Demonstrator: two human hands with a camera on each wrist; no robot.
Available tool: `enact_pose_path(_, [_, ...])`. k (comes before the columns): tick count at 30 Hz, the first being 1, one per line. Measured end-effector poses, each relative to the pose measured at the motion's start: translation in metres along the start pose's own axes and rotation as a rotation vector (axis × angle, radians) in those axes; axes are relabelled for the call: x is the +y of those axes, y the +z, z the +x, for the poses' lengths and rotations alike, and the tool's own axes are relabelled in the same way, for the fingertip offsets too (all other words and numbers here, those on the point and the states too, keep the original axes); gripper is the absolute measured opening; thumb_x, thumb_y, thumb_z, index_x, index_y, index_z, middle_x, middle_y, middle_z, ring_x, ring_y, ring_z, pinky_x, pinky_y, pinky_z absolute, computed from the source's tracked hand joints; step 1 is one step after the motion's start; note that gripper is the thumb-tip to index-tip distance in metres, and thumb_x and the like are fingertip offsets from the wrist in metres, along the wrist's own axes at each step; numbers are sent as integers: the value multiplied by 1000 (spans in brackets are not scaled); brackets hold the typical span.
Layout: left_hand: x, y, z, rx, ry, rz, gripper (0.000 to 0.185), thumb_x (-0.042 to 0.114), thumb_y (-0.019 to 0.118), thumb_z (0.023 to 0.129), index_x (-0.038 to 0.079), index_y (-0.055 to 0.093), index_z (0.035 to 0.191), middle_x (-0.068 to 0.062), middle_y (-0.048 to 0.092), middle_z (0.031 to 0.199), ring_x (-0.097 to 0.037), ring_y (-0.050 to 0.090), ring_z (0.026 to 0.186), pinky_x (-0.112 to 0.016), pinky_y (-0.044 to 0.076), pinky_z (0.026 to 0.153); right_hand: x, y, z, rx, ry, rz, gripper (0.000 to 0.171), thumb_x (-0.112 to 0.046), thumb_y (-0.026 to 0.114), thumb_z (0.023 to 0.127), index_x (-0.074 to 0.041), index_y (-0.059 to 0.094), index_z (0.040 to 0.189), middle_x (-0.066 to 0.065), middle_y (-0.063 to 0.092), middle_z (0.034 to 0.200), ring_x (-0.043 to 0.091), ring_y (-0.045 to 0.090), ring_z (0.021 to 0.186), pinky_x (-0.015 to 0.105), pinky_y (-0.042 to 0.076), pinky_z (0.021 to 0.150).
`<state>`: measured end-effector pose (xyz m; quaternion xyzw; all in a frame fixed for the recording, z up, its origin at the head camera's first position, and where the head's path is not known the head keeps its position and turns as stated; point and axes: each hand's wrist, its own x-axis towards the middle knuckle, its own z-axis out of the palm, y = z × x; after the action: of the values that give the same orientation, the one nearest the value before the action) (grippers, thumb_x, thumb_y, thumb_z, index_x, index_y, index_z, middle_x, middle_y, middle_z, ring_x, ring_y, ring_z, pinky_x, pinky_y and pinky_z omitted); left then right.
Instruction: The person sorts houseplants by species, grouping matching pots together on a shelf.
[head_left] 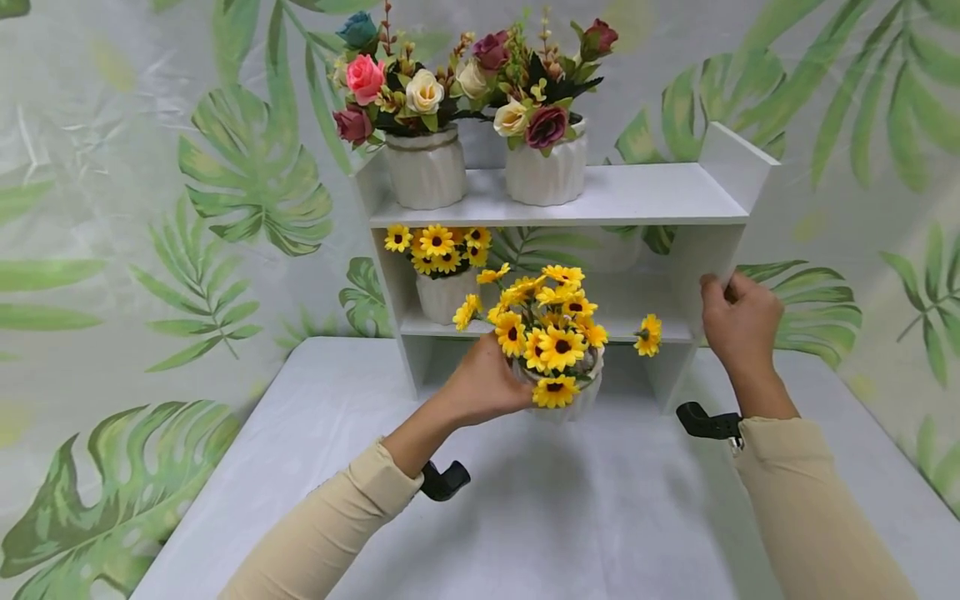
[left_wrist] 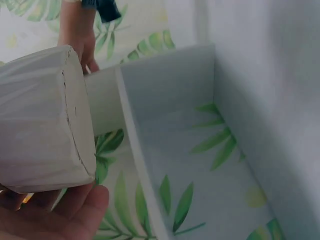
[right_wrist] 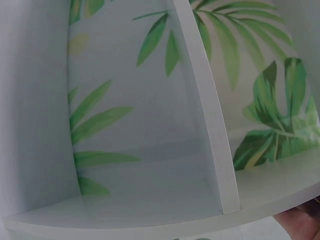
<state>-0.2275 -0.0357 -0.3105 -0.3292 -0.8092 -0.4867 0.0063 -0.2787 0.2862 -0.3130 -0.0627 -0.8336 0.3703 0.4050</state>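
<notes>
Sunflower pot (head_left: 558, 398) before shelf (head_left: 600, 200), on table (head_left: 525, 500).

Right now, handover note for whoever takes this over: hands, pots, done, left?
Left hand grips the sunflower pot, in front of the shelf unit's middle level, not yet set in.
Right hand grips the unit's right side panel.
Done: two rose pots on the top level, one sunflower pot at middle left.
Left, probably: seat the held pot in the free middle-right space, then release.
</notes>
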Motion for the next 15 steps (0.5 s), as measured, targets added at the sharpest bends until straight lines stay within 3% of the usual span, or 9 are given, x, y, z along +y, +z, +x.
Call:
enact_pose_path(5, [4, -6, 24, 83, 14, -7, 73, 19, 87, 74, 19, 51, 138, 3, 62, 135, -11, 57, 126, -31, 48, 106, -2, -1, 2, 20, 2, 9, 37, -23, 53, 97, 5, 65, 76, 26, 74, 89, -9, 50, 65, 5, 31, 55])
enact_pose_path(8, [2, -7, 39, 131, -3, -22, 76, 22, 89, 71, 23, 50, 137, 7, 61, 134, -9, 55, 128, -32, 45, 110, -2, -1, 2, 26, -8, 14, 37, -22, 54, 96, 5, 64, 74, 26, 73, 86, -11, 48, 62, 7, 31, 54])
enact_pose_path(11, [-1, -8, 49, 170, -50, -43, 78, 23, 89, 71, 24, 48, 137, 7, 59, 135, -11, 54, 129, -36, 43, 112, -1, -1, 0, 16, -15, 14, 39, -23, 54, 96, 6, 62, 71, 28, 71, 82, -15, 38, 58, 9, 29, 51])
enact_pose_path(15, [-3, -9, 61, 208, -145, -45, 83, 30, 89, 71, 23, 45, 140, 4, 56, 138, -15, 51, 132, -41, 41, 114, 0, -1, 0, 12, -9, 10, 40, -24, 54, 97, 7, 64, 74, 28, 72, 84, -18, 37, 59, 7, 29, 52])
